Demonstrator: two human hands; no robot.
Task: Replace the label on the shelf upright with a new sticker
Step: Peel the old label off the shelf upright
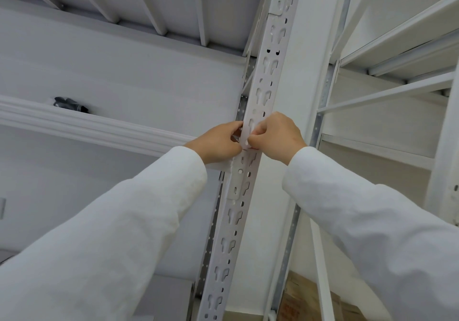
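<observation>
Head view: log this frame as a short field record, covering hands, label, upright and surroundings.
left hand: on the upright's left edge, fingers curled
right hand: pinching at the upright's face
label: pale strip between the fingertips, mostly hidden; old or new cannot be told
upright: white, slotted, tilted in view
dark object: on left shelf, blurred

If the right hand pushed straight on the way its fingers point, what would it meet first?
The right hand points left across the white shelf upright, with its fingertips already at the front face, apparently on a pale label there. Straight on, it would likely meet the left hand's fingers at the opposite edge; depth is unclear.
</observation>
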